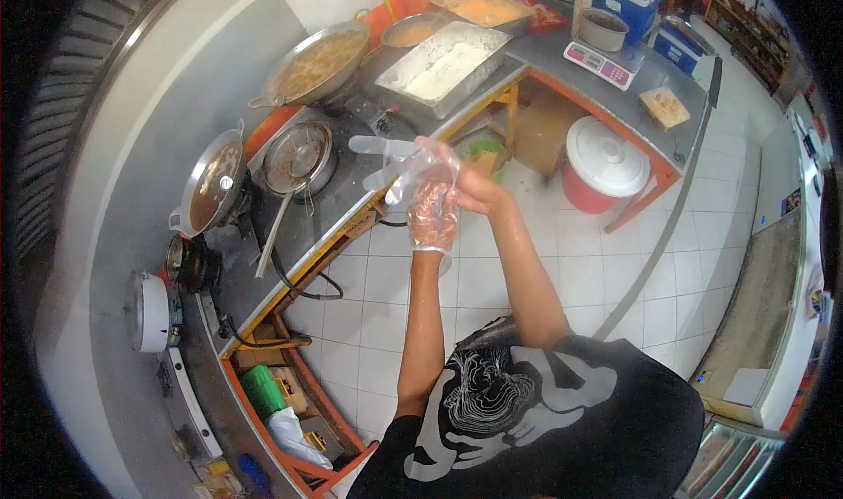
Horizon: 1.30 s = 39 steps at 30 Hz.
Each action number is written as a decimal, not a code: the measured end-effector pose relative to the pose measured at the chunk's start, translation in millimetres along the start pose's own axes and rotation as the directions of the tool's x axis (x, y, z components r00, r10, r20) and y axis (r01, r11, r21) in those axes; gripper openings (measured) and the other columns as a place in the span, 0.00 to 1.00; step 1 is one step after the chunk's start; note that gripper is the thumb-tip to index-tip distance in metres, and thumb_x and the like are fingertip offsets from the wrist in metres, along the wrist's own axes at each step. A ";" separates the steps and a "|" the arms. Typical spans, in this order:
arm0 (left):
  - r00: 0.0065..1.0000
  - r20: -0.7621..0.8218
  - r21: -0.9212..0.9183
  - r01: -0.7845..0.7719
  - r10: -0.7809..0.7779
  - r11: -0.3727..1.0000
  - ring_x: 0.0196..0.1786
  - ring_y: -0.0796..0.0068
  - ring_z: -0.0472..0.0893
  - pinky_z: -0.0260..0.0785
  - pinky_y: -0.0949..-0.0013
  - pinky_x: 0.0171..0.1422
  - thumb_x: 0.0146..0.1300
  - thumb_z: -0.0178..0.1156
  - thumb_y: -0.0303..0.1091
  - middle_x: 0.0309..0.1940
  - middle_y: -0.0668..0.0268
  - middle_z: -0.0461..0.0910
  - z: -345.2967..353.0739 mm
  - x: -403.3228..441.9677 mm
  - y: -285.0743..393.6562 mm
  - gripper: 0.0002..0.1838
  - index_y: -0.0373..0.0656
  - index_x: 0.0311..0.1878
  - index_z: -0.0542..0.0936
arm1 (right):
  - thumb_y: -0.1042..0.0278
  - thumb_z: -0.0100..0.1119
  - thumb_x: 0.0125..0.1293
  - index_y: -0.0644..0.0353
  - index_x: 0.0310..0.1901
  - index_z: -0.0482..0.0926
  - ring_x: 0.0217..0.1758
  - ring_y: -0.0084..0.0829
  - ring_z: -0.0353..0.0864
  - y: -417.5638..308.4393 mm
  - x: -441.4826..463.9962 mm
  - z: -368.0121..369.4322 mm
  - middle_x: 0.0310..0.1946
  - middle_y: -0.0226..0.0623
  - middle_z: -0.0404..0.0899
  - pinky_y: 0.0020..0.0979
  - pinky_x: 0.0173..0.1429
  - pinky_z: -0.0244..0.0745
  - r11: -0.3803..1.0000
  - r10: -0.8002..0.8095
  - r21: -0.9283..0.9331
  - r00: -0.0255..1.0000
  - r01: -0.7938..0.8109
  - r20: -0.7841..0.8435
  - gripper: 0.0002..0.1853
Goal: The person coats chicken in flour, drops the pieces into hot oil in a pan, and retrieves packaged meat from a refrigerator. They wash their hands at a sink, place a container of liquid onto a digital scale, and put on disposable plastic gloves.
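Note:
My left hand (433,218) wears a clear plastic glove, its cuff around the wrist. The fingers are curled against the base of my right hand (470,186), closed on the edge of a second clear plastic glove (402,167). This glove partly covers the outstretched fingers of my right hand, while its own finger ends stick out loose to the left. The right wrist and heel of the palm are bare. Both hands are together in front of the counter edge, above the tiled floor. Wrinkled plastic hides the exact finger positions.
Left on the counter (342,179) sit a strainer over a pot (299,157), a wok of dark oil (215,183) and a larger wok (316,64). Behind is a metal tray of white powder (448,64). Right are a scale (601,64) and a lidded red bucket (593,192).

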State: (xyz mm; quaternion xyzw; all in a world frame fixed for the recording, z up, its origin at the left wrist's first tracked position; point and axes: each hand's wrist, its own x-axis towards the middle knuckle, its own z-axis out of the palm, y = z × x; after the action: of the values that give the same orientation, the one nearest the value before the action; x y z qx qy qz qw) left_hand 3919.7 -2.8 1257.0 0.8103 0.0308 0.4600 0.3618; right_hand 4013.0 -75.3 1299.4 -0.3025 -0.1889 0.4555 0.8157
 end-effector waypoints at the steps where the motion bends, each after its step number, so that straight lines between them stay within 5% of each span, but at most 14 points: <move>1: 1.000 0.002 -0.034 -0.018 0.018 0.999 0.37 0.59 0.78 0.69 0.62 0.42 0.60 0.62 0.29 0.34 0.58 0.78 -0.2 -0.1 1.1 0.06 0.38 0.35 0.76 | 0.65 0.55 0.69 0.65 0.59 0.71 0.51 0.28 0.77 -3.1 0.7 -5.1 0.51 0.39 0.77 0.27 0.57 0.73 0.995 -0.084 -0.054 0.996 0.085 0.027 0.20; 3: 0.997 0.068 -0.029 0.035 -0.033 0.999 0.37 0.61 0.78 0.69 0.63 0.43 0.61 0.62 0.30 0.33 0.58 0.78 0.7 -5.2 1.3 0.07 0.37 0.34 0.76 | 0.69 0.54 0.69 0.63 0.64 0.66 0.55 0.29 0.75 -5.9 2.8 -17.6 0.57 0.39 0.73 0.28 0.61 0.71 0.956 -0.238 -0.152 0.967 0.250 0.093 0.23; 6: 0.989 0.087 -0.141 0.133 -0.121 0.981 0.36 0.65 0.76 0.68 0.65 0.43 0.62 0.60 0.31 0.32 0.62 0.77 4.5 -8.5 -0.4 0.06 0.39 0.36 0.75 | 0.78 0.53 0.67 0.60 0.69 0.59 0.60 0.29 0.72 -4.4 7.4 -20.3 0.63 0.40 0.68 0.29 0.65 0.67 0.826 -0.321 -0.515 0.942 0.230 -0.094 0.30; 9: 0.940 0.023 -0.480 0.310 -0.342 0.821 0.36 0.74 0.73 0.66 0.69 0.44 0.65 0.58 0.32 0.32 0.68 0.74 21.4 -23.9 -17.4 0.06 0.41 0.37 0.74 | 0.82 0.53 0.63 0.61 0.70 0.58 0.59 0.28 0.73 -1.6 1.2 -19.7 0.62 0.38 0.69 0.29 0.64 0.68 0.906 -0.364 -0.228 0.931 0.357 0.011 0.32; 10: 0.900 0.015 -0.604 0.355 -0.435 0.713 0.37 0.77 0.71 0.65 0.71 0.45 0.65 0.58 0.33 0.32 0.70 0.73 23.5 -27.9 -18.1 0.06 0.41 0.38 0.74 | 0.82 0.54 0.63 0.61 0.69 0.59 0.59 0.27 0.74 -0.7 2.1 -24.3 0.61 0.38 0.70 0.28 0.64 0.69 0.899 -0.353 -0.274 0.936 0.341 0.006 0.32; 13: 0.908 0.007 -0.583 0.345 -0.420 0.736 0.37 0.79 0.70 0.64 0.72 0.47 0.67 0.56 0.37 0.31 0.71 0.72 36.4 -36.7 -13.0 0.08 0.43 0.36 0.72 | 0.79 0.58 0.62 0.63 0.66 0.65 0.53 0.24 0.77 6.8 7.2 -33.3 0.56 0.37 0.76 0.26 0.58 0.72 0.846 -0.370 -0.429 0.928 0.318 -0.042 0.30; 16: 0.924 -0.001 -0.498 0.332 -0.384 0.801 0.38 0.79 0.69 0.64 0.73 0.46 0.68 0.55 0.39 0.32 0.70 0.72 42.8 -42.2 -12.3 0.10 0.42 0.35 0.72 | 0.70 0.59 0.65 0.64 0.63 0.69 0.50 0.23 0.77 -1.1 -2.7 -11.0 0.52 0.37 0.78 0.24 0.52 0.72 0.726 -0.220 -0.679 0.898 -0.110 -0.381 0.25; 17: 0.926 0.008 -0.449 0.340 -0.377 0.826 0.38 0.80 0.69 0.64 0.73 0.46 0.69 0.55 0.38 0.32 0.71 0.72 43.4 -42.0 -13.8 0.10 0.42 0.35 0.72 | 0.59 0.58 0.68 0.64 0.60 0.73 0.48 0.22 0.76 -12.2 -15.0 11.0 0.48 0.36 0.80 0.22 0.47 0.71 0.735 -0.177 -0.652 0.876 -0.186 -0.449 0.24; 23: 0.924 0.015 -0.381 0.358 -0.382 0.852 0.35 0.79 0.69 0.65 0.72 0.42 0.68 0.55 0.37 0.29 0.70 0.72 44.8 -49.1 -21.5 0.10 0.41 0.36 0.74 | 0.54 0.51 0.71 0.64 0.57 0.75 0.49 0.22 0.76 25.7 4.6 -34.5 0.45 0.35 0.80 0.24 0.48 0.73 0.963 -0.194 -0.227 0.959 0.146 -0.207 0.23; 29: 0.908 0.021 -0.408 0.389 -0.418 0.826 0.33 0.78 0.69 0.66 0.71 0.41 0.68 0.56 0.36 0.27 0.69 0.72 54.2 -68.5 -16.3 0.09 0.40 0.35 0.74 | 0.56 0.48 0.73 0.64 0.56 0.75 0.51 0.22 0.75 31.9 0.2 -65.1 0.49 0.34 0.79 0.22 0.48 0.73 0.909 -0.139 -0.414 0.969 0.043 -0.204 0.20; 32: 0.902 0.038 -0.433 0.403 -0.431 0.806 0.33 0.79 0.68 0.65 0.71 0.41 0.68 0.56 0.35 0.27 0.69 0.72 54.9 -70.8 -16.6 0.09 0.41 0.35 0.74 | 0.56 0.49 0.73 0.64 0.58 0.73 0.52 0.23 0.75 37.3 1.3 -56.7 0.52 0.34 0.77 0.24 0.51 0.72 0.929 -0.179 -0.370 0.901 0.022 -0.395 0.21; 35: 0.911 0.074 -0.437 0.396 -0.406 0.808 0.34 0.82 0.67 0.64 0.75 0.41 0.69 0.55 0.37 0.28 0.74 0.70 54.2 -74.6 -16.7 0.09 0.42 0.36 0.74 | 0.53 0.49 0.72 0.64 0.58 0.73 0.52 0.23 0.74 30.4 -10.2 -52.2 0.52 0.34 0.78 0.26 0.55 0.70 0.889 -0.261 -0.444 0.922 0.113 -0.287 0.23; 38: 0.903 0.165 -0.399 0.428 -0.396 0.811 0.34 0.83 0.67 0.64 0.76 0.40 0.69 0.56 0.38 0.28 0.75 0.71 55.1 -80.2 -9.9 0.10 0.42 0.37 0.75 | 0.51 0.49 0.72 0.64 0.57 0.74 0.56 0.27 0.72 19.3 -27.4 -45.6 0.52 0.36 0.77 0.29 0.61 0.66 0.989 -0.089 -0.145 0.941 0.043 -0.327 0.24; 39: 0.894 0.201 -0.376 0.447 -0.400 0.812 0.34 0.82 0.68 0.64 0.75 0.40 0.69 0.56 0.39 0.28 0.75 0.71 55.8 -82.0 -7.2 0.10 0.42 0.37 0.75 | 0.51 0.48 0.72 0.64 0.60 0.72 0.59 0.28 0.70 15.2 -33.9 -43.6 0.55 0.37 0.75 0.30 0.63 0.64 0.949 -0.161 -0.309 0.933 0.057 -0.321 0.25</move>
State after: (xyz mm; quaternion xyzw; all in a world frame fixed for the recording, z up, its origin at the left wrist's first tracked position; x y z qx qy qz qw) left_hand 3917.4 -60.0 1175.7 0.7124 0.0925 0.3175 0.6190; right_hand 4011.5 -112.2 1255.7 -0.4841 -0.1264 0.3162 0.8060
